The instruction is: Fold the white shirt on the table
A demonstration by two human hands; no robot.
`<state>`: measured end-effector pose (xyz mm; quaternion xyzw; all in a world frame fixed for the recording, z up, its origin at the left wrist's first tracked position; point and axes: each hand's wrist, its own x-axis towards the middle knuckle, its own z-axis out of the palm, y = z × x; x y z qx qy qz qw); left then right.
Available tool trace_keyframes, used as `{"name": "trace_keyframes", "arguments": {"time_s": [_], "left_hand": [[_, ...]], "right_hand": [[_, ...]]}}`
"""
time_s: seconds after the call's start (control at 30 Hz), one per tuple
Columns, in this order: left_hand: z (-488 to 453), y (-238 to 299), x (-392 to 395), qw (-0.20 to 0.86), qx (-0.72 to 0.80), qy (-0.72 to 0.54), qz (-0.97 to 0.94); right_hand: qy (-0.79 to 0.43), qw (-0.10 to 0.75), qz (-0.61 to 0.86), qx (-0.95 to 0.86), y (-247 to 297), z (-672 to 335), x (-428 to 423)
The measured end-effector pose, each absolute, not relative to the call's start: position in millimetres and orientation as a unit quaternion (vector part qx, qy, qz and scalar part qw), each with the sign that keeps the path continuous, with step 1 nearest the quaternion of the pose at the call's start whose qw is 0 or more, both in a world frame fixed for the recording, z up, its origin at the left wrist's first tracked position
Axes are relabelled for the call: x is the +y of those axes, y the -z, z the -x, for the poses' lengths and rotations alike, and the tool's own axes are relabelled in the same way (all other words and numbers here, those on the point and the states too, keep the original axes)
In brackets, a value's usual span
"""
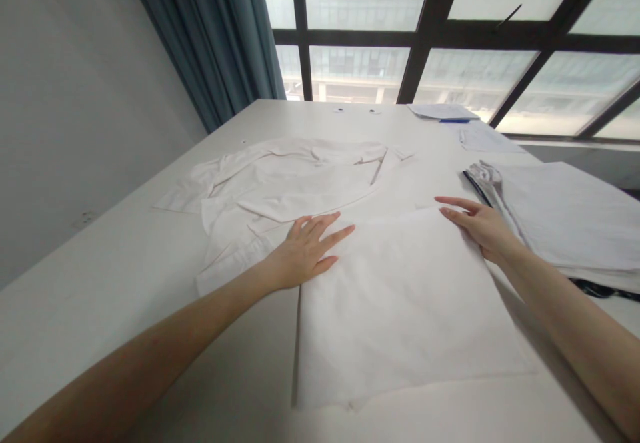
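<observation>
A folded white cloth (410,316) lies on the white table in front of me, its near edge slightly uneven. My left hand (305,253) rests palm down on its far left corner, fingers spread and holding nothing. At the far right corner, my right hand (483,226) has the cloth's edge between its thumb and fingers; part of its grip is hidden. Just beyond my left hand is a crumpled white garment (300,176), spread loosely with folds and seams showing.
To the right lies a stack of folded white fabric (575,216) with dark edging. Papers (443,111) and a blue pen (454,121) are at the table's far right. A blue curtain (215,36) and dark-framed windows (360,38) stand behind the table (100,283). A grey wall (90,96) borders the left.
</observation>
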<state>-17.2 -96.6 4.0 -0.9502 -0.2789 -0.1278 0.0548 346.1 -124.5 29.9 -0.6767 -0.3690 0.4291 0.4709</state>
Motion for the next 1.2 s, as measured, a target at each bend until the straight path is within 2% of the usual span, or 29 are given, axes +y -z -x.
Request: {"name": "trace_keyframes", "arguments": {"time_s": [0.23,0.4,0.5,0.57,0.63,0.7,0.77,0.87,0.97,1.2], "left_hand": [[20,0,-96,0.042,-0.294,0.111,0.949],[21,0,-97,0.062,-0.294,0.1,0.949],[19,-6,-99,0.095,-0.276,0.103,0.951],[17,-9,-100,0.104,-0.244,0.098,0.959],[16,-11,-100,0.096,-0.215,0.089,0.968],[15,-11,-100,0.084,-0.206,0.087,0.971],[15,-11,-99,0.075,-0.205,0.085,0.972],[15,-10,-98,0.067,-0.202,0.085,0.973],[15,-9,-98,0.061,-0.203,0.088,0.973],[22,-7,-99,0.046,-0.225,0.066,0.971]], "right_hand": [[-0.396,0.502,0.685,-0.349,-28,-345,-124],[-0.353,0.458,0.708,-0.406,-24,-350,-124],[-0.301,0.402,0.719,-0.481,-24,-357,-123],[-0.22,0.352,0.733,-0.539,-27,-360,-122],[-0.081,0.313,0.734,-0.598,-31,-355,-124],[0.05,0.29,0.692,-0.66,-34,-340,-129],[0.103,0.264,0.617,-0.734,-34,-317,-136],[0.078,0.182,0.528,-0.826,-24,-285,-146],[0.054,0.11,0.516,-0.848,-10,-271,-152],[0.073,0.058,0.562,-0.822,-3,-281,-151]]}}
